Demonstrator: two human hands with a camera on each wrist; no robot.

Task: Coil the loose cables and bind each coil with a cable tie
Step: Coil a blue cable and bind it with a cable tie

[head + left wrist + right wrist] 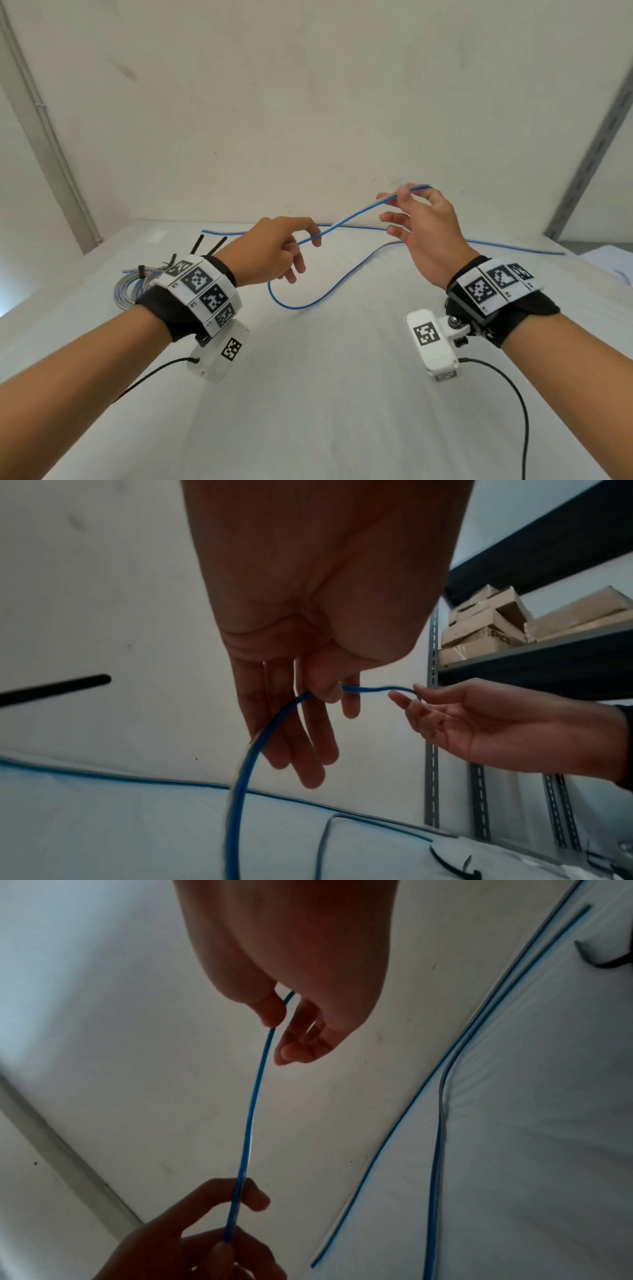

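The left hand [274, 248] and the right hand [423, 233] each pinch the blue cable [349, 219] above the tabletop [308, 394]; the rest trails on it. The first loop is starting; next, the right hand should probably bring its end toward the left hand

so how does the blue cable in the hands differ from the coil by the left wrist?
The blue cable is one loose strand, stretched in the air from the left hand to the right hand, its slack trailing over the table. The coil is wound into stacked loops and lies flat on the table, with a black tie on it. No hand touches the coil. Both show blue.
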